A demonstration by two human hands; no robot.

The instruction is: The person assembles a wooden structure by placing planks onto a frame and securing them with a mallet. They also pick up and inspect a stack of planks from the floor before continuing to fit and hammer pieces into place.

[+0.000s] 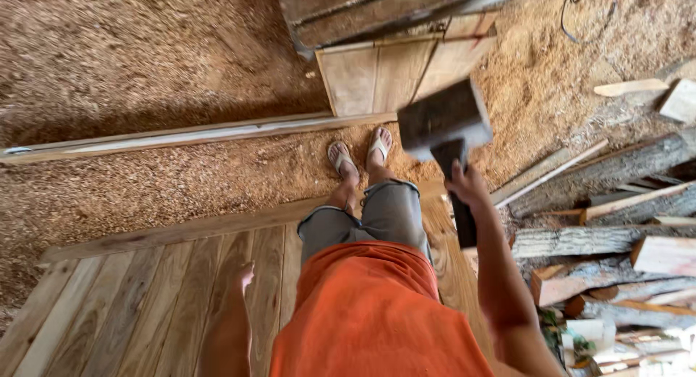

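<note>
I see the broad pale plank panel [130, 304] underfoot, sawdust all round, rough split logs [602, 239] stacked to the right. My right hand [466, 185] is wrapped tight round the dark handle of a heavy dark wooden mallet [444, 119], head raised over the sandalled feet. My left hand [245, 275] hangs loose, holding nothing

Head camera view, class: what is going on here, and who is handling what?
A person in an orange shirt stands on a sawdust floor, seen from above. The right hand holds a large dark wooden mallet by its handle, head raised in front of them. The left hand hangs empty over a panel of joined planks. Rough logs lie stacked to the right.
</note>
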